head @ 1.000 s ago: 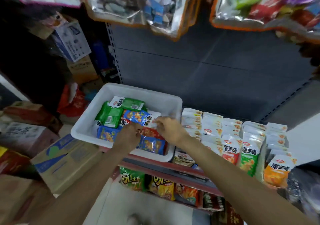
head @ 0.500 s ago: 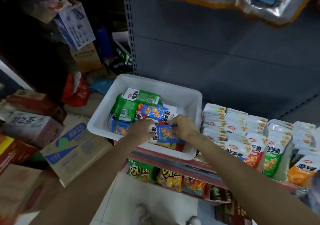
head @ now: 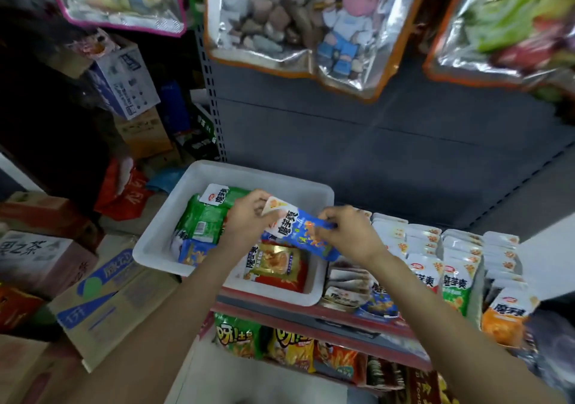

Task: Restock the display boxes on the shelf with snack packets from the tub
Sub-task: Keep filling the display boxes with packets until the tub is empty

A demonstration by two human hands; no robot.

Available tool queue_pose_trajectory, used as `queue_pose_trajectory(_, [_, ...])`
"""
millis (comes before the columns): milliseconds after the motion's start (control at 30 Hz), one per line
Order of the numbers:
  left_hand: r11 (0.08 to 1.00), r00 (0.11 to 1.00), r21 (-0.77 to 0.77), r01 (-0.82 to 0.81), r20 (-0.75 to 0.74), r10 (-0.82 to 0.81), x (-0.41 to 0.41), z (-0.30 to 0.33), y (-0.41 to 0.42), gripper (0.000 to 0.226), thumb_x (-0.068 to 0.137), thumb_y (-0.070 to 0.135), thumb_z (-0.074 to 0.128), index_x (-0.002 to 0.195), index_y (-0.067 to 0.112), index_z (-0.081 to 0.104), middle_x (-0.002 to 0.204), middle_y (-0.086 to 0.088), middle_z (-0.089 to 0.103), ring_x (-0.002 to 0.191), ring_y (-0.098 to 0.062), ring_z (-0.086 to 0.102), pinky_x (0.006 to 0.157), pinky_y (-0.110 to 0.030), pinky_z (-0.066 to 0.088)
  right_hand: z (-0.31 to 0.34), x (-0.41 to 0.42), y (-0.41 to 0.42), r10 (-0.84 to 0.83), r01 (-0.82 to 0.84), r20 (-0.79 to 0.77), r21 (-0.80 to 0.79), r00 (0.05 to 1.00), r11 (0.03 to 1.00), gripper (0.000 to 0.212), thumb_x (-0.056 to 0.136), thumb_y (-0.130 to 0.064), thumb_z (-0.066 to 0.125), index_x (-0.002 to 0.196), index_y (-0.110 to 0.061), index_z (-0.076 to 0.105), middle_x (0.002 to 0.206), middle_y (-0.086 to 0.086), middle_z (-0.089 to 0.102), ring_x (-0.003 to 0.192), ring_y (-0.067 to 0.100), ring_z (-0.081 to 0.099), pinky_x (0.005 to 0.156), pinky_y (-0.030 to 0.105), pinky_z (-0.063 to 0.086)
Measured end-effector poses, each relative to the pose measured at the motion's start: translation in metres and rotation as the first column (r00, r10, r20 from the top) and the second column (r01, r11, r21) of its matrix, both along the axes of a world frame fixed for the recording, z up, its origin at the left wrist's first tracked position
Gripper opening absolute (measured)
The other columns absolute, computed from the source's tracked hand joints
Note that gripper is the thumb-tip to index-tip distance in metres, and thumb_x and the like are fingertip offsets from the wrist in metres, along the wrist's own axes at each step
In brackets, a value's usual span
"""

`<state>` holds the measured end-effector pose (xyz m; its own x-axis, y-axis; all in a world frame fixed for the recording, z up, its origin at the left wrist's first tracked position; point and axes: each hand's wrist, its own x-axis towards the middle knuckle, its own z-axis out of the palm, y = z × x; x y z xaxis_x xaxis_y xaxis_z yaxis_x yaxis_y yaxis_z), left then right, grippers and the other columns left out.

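Observation:
A white plastic tub [head: 161, 242] sits on the shelf's left end, holding green packets [head: 202, 220], a blue one and a red-and-gold packet [head: 277, 267]. Above the tub I hold up a stack of blue snack packets [head: 301, 232]. My left hand [head: 249, 217] pinches its white top end, and my right hand [head: 348, 232] grips its right edge. To the right stand the display boxes [head: 351, 282] with upright rows of white-topped packets [head: 426, 248].
The shelf's red front edge [head: 311, 313] runs below the tub, with chip bags [head: 264, 338] on the lower shelf. Cardboard cartons [head: 102, 294] are stacked on the floor at left. Foil toy bags [head: 289, 18] hang overhead against the grey back panel.
Both hands have lifted the blue packets out of the tub and raised them above it. The red-and-gold packet underneath now shows. My view has tilted upward.

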<state>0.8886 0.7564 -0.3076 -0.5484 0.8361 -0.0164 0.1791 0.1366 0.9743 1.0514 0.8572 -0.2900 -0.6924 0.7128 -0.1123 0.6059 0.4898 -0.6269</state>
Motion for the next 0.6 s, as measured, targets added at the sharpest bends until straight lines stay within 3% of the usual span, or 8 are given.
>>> queue_pose_trajectory(67, [0.997,0.998,0.063,0.052,-0.032,-0.050,0.022,0.016,0.021,0.018,0.079,-0.002,0.069,0.085,0.011,0.058,0.075,0.003,0.063,0.060,0.005,0.058,0.059,-0.014,0.047,0.011,0.012,0.008,0.004,-0.005,-0.026,-0.004,1.000,1.000,0.011,0.084,-0.027,0.068,0.074,-0.024,0.063,0.062,-0.005,0.057,0.065,0.017,0.057,0.066,0.034,0.049])
queue_pose_trajectory(133, [0.991,0.996,0.121,0.054,-0.076,-0.045,0.044,0.023,0.044,0.020,0.078,0.002,0.072,0.088,0.015,0.061,0.081,0.001,0.065,0.072,-0.004,0.060,0.069,-0.021,0.047,0.018,0.029,0.016,-0.016,0.017,-0.079,0.007,0.997,1.000,0.019,0.085,-0.023,0.067,0.068,-0.021,0.059,0.061,-0.001,0.057,0.065,0.021,0.059,0.068,0.036,0.049])
queue_pose_trajectory(233, [0.995,0.981,0.082,0.059,-0.187,-0.043,0.078,0.021,0.070,0.038,0.074,0.006,0.077,0.109,0.004,0.061,0.101,-0.007,0.064,0.090,-0.011,0.057,0.078,-0.019,0.043,0.024,0.065,0.032,-0.232,0.222,-0.220,-0.068,0.948,0.973,0.028,0.085,-0.013,0.067,0.061,-0.021,0.054,0.060,0.001,0.056,0.060,0.013,0.056,0.062,0.033,0.048])
queue_pose_trajectory(300, [0.990,0.944,-0.037,0.136,-0.298,-0.141,0.100,0.012,0.081,0.051,0.076,0.010,0.076,0.122,0.002,0.055,0.112,-0.007,0.060,0.102,-0.014,0.055,0.085,-0.021,0.041,0.021,0.095,0.047,-0.417,0.376,-0.292,-0.187,0.861,0.908,0.026,0.085,-0.007,0.065,0.063,-0.017,0.055,0.060,0.003,0.057,0.052,0.007,0.057,0.051,0.026,0.052])
queue_pose_trajectory(367, [0.943,0.819,-0.212,0.256,-0.471,-0.328,0.121,0.003,0.090,0.047,0.085,0.013,0.066,0.129,0.008,0.051,0.122,-0.009,0.057,0.116,-0.022,0.051,0.095,-0.026,0.037,0.016,0.122,0.064,-0.559,0.497,-0.336,-0.256,0.759,0.829,0.021,0.083,-0.007,0.065,0.066,-0.013,0.054,0.060,0.003,0.055,0.056,0.016,0.060,0.057,0.040,0.057])
queue_pose_trajectory(433, [0.858,0.595,-0.412,0.306,-0.621,-0.511,0.138,-0.003,0.100,0.043,0.091,0.015,0.054,0.134,0.015,0.048,0.135,-0.006,0.048,0.128,-0.022,0.040,0.102,-0.029,0.031,0.013,0.144,0.078,-0.615,0.573,-0.360,-0.227,0.702,0.787,0.024,0.079,-0.012,0.066,0.063,-0.017,0.048,0.059,0.003,0.051,0.066,0.027,0.059,0.066,0.050,0.055])
queue_pose_trajectory(533, [0.768,0.375,-0.587,0.258,-0.671,-0.639,0.157,-0.006,0.113,0.049,0.092,0.020,0.049,0.140,0.016,0.038,0.145,-0.003,0.038,0.133,-0.021,0.030,0.107,-0.036,0.027,0.017,0.163,0.086,-0.638,0.599,-0.398,-0.236,0.659,0.765,0.019,0.074,-0.021,0.065,0.065,-0.019,0.049,0.065,0.008,0.057,0.076,0.038,0.064,0.069,0.058,0.053])
queue_pose_trajectory(600, [0.741,0.272,-0.641,0.198,-0.691,-0.670,0.163,-0.006,0.117,0.048,0.091,0.022,0.050,0.137,0.013,0.040,0.141,-0.005,0.042,0.129,-0.023,0.033,0.103,-0.039,0.028,0.018,0.169,0.089,-0.637,0.602,-0.416,-0.231,0.650,0.765,0.022,0.077,-0.015,0.065,0.066,-0.022,0.048,0.067,0.008,0.058,0.079,0.040,0.065,0.070,0.060,0.053])
